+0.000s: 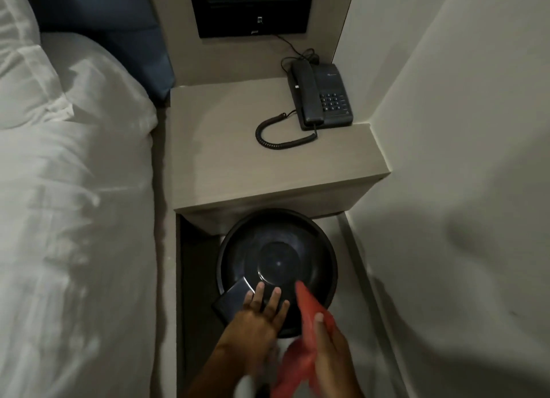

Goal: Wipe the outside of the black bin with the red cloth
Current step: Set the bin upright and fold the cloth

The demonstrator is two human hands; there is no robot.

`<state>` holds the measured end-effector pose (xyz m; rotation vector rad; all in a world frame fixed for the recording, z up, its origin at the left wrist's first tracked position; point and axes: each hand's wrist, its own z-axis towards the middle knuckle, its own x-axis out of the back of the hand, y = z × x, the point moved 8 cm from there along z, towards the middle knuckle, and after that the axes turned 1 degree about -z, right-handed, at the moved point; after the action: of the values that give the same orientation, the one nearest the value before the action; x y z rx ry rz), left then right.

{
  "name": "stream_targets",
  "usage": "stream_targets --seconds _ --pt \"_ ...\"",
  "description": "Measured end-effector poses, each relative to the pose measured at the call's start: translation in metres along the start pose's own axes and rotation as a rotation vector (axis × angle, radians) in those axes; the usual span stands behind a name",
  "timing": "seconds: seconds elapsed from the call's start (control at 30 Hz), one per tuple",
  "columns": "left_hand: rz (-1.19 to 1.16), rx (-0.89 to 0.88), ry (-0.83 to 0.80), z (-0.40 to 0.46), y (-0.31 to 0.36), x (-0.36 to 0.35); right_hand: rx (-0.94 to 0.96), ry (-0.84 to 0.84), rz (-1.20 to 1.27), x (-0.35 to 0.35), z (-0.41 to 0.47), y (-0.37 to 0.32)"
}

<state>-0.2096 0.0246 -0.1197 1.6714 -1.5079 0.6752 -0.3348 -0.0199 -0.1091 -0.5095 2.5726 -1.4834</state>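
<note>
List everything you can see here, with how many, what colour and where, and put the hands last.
black bin: one, black, on the floor, partly under the bedside unit.
red cloth: one, red, over the bin's near rim.
dark flat object: one, black, by the bin's left rim; unclear what.
bedside unit: one, beige.
telephone: one, black, on the unit.
wall recess: one, black.
bed: one, white linen, left.
hands: left open, fingers over the rim; right holding the cloth.

Bin (pixel 278 266) before nightstand (pixel 268 165), beside bed (pixel 74 204)
</note>
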Motion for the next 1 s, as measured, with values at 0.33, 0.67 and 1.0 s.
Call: stream_targets --seconds 0.33,0.67,1.0 --pt "-2.543 0.586 0.138 -0.102 0.02 0.091 -0.341 -0.116 0.907 -0.04 -0.028 -0.187" --pt "-2.114 0.449 0.901 -0.089 -0.118 0.21 -0.239 -0.131 0.366 -0.067 0.051 -0.263" --pt "-1.716 0.844 0.868 -0.007 -0.227 0.191 -0.019 -0.175 -0.419 -0.112 0.186 -0.25"
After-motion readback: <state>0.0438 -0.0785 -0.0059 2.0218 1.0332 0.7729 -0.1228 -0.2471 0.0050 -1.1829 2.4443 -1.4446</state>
